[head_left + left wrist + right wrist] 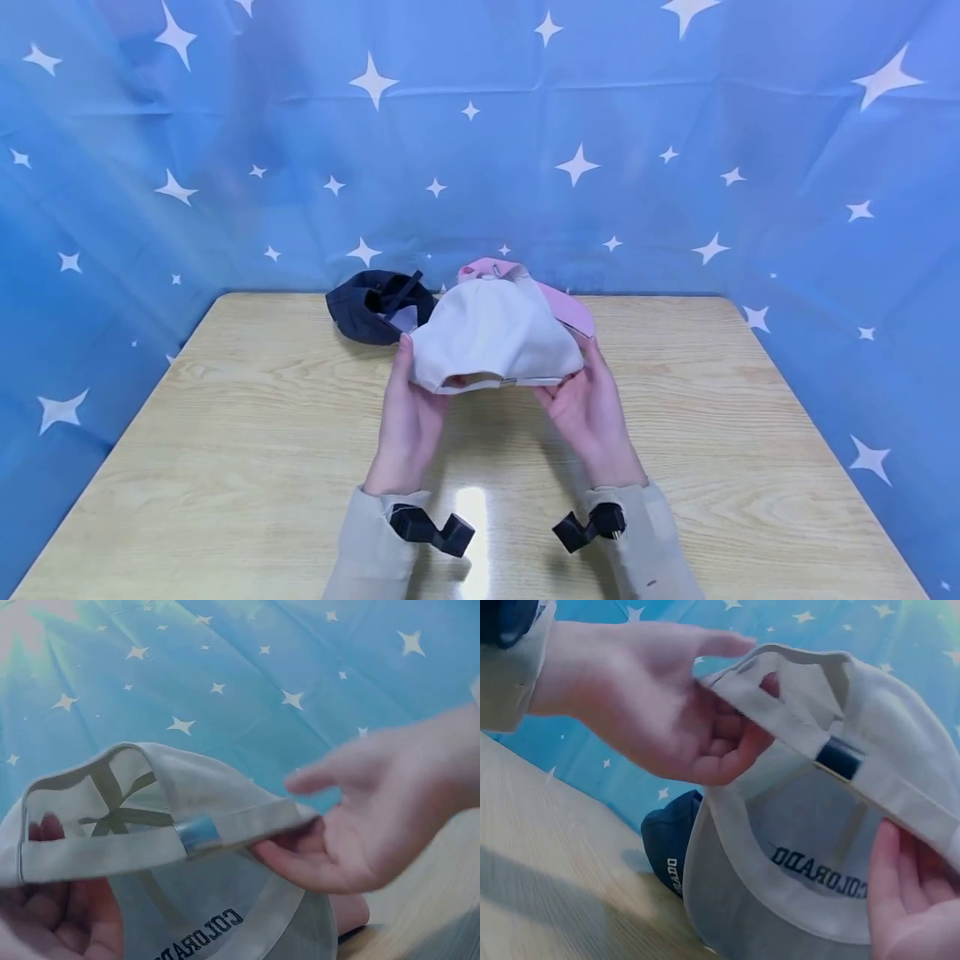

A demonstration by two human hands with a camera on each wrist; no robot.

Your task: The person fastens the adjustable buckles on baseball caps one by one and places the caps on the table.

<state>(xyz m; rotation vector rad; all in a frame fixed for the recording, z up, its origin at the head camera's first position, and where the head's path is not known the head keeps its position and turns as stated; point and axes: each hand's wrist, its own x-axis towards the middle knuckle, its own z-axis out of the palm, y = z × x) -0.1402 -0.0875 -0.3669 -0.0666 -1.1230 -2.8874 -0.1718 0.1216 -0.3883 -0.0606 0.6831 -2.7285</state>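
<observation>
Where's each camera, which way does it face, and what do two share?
Head: on the head, facing forward and down at the white cap; left hand, right hand, sleeves show.
Left wrist: worn there, facing the strap; both hands show.
Right wrist: worn there, facing the strap; both hands show.
Wrist views share the lettering.

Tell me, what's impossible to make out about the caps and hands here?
Much of the pink cap: head view, behind the white cap.
The white cap's front: head view, hidden by its own back.
All the dark cap's lettering: right wrist view, partly behind the white brim.
Part of the left hand: left wrist view, cut off by the frame.
</observation>
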